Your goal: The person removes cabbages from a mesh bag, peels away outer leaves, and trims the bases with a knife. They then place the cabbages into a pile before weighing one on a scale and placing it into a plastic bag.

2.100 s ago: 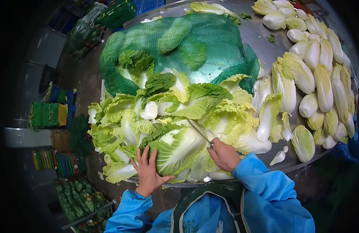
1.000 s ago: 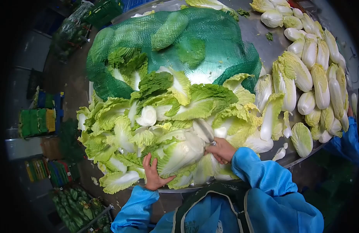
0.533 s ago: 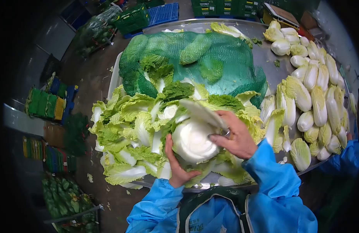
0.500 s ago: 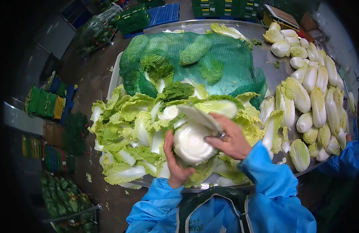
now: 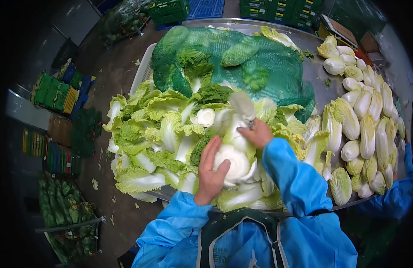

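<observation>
A Chinese cabbage [image 5: 232, 164] sits among loose leaves, its round white cut base facing up toward me. My left hand [image 5: 211, 172] cups its left side, fingers stretched along it and thumb over the base. Just above it, my right hand [image 5: 258, 134] grips a knife [image 5: 242, 106] whose broad blade points away from me, blurred by motion. Pale outer leaves [image 5: 236, 134] stand at the far side of the cabbage, right by my right thumb. A cut stem end [image 5: 205, 117] lies among the trimmed leaves [image 5: 171, 129] to the left.
Behind the leaf pile lies a green mesh sack [image 5: 264, 67] with cabbages inside. Trimmed cabbages [image 5: 349, 118] cover the right of the metal table [image 5: 307, 73]. Another person's blue sleeve [image 5: 396, 196] shows at the right edge. Crates [image 5: 168, 12] stand beyond the table.
My right hand and the knife have moved away from the cut base, toward the far side. The cabbage has shifted slightly right, and my left thumb now lies over its base.
</observation>
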`<action>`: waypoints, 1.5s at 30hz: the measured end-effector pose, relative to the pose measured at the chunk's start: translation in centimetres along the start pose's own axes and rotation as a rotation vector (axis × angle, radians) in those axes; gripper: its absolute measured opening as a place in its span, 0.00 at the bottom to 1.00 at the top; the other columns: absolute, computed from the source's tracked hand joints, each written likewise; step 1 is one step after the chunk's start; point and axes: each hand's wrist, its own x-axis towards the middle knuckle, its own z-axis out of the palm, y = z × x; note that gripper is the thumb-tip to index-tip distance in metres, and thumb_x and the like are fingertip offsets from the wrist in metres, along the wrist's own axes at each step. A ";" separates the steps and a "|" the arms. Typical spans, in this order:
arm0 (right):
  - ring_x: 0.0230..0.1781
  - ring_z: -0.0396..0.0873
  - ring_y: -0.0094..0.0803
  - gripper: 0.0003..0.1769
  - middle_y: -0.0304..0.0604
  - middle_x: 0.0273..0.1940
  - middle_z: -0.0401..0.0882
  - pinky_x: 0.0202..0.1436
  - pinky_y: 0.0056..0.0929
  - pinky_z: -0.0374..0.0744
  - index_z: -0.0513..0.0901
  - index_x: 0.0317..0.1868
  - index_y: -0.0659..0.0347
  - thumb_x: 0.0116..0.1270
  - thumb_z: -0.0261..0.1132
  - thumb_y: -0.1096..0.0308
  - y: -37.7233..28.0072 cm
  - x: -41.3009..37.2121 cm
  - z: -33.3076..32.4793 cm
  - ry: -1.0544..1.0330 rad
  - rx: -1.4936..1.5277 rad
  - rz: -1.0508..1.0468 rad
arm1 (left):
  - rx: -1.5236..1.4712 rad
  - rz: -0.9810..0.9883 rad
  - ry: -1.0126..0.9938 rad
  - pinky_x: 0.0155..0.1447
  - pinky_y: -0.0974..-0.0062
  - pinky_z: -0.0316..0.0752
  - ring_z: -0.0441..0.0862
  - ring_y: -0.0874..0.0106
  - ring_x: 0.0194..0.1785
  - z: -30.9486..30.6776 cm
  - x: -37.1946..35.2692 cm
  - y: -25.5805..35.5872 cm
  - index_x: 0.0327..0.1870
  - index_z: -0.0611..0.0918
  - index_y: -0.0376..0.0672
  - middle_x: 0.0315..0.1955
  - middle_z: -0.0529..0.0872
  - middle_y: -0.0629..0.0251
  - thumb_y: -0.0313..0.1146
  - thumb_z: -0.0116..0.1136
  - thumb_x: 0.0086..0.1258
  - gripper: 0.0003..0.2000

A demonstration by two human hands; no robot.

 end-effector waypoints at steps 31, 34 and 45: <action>0.65 0.63 0.43 0.57 0.66 0.63 0.59 0.63 0.35 0.68 0.47 0.70 0.68 0.48 0.76 0.61 -7.4 -12.3 -3.9 -0.029 0.641 0.001 | -1.214 -0.865 0.092 0.65 0.62 0.64 0.73 0.60 0.59 0.5 -2.7 -0.8 0.61 0.68 0.36 0.56 0.75 0.54 0.48 0.47 0.64 0.29; 0.65 0.64 0.47 0.48 0.66 0.62 0.63 0.64 0.35 0.66 0.60 0.66 0.67 0.48 0.76 0.60 -7.9 -12.4 -4.9 0.010 0.290 -0.168 | -1.217 -0.957 0.127 0.65 0.61 0.64 0.72 0.60 0.60 2.6 -2.5 -0.8 0.61 0.69 0.38 0.56 0.75 0.55 0.49 0.46 0.65 0.28; 0.36 0.83 0.42 0.26 0.58 0.40 0.81 0.39 0.30 0.80 0.76 0.52 0.66 0.54 0.71 0.64 -5.9 -4.6 -3.4 0.327 0.033 -0.359 | -1.289 -1.010 -0.114 0.65 0.51 0.63 0.68 0.57 0.63 3.7 3.2 -3.9 0.65 0.65 0.52 0.61 0.69 0.57 0.64 0.45 0.63 0.34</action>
